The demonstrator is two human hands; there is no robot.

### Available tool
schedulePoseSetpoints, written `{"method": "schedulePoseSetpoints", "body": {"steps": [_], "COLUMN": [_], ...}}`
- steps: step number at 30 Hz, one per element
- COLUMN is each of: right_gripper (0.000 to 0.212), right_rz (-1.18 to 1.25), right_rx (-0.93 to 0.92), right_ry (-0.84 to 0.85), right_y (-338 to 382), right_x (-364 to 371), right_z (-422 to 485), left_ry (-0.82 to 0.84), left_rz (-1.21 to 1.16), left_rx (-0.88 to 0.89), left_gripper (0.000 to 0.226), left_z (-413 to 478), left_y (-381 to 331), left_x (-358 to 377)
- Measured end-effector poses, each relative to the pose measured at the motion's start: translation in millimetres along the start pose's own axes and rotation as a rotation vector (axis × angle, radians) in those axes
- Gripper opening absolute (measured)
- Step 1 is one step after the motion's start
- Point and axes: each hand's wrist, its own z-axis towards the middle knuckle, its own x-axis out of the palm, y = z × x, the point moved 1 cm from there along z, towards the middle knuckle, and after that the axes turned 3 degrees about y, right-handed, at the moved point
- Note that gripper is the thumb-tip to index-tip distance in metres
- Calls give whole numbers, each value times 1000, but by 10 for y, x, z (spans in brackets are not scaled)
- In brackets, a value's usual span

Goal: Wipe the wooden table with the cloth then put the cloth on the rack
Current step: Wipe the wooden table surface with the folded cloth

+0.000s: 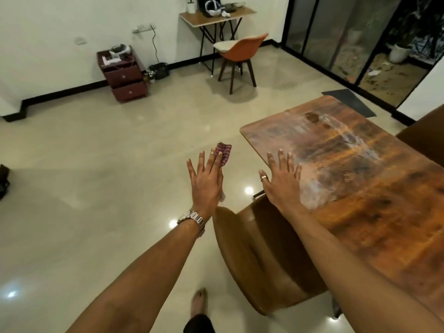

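The head view showed both arms stretched out beside the wooden counter [360, 179]. The left hand [206, 181] hung over the floor, just left of the counter's near corner, fingers [201, 162] straight, with the red checked cloth [224, 153] pinned under them; the cloth's long axis ran along the fingers, its end pointing away from the person. The right hand [282, 181] was spread flat and released at the counter's left edge. Smeared streaks marked the counter. No writing was legible.
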Motion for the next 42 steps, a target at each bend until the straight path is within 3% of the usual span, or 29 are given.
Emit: {"method": "schedulePoseSetpoints", "body": {"steps": [9,16,28,42], "right_gripper": [62,62,62,61], "right_rz": [4,4,8,51], "right_rx": [106,288,568,968], "right_ry": [-10,-45,-64,-149], "right_y": [822,774,-53,-1034], "right_x": [382,421,633,442], "right_z": [774,1172,1978,2092], "left_ry": [-22,23,202,405], "left_rz": [13,-29,-103,-224], "left_rx": [71,182,411,713], "left_gripper": [46,50,53,52], "left_z": [764,1537,2906,3980], "left_y": [1126,1480,1038,-327], "left_x": [-5,168,1227,2365]}}
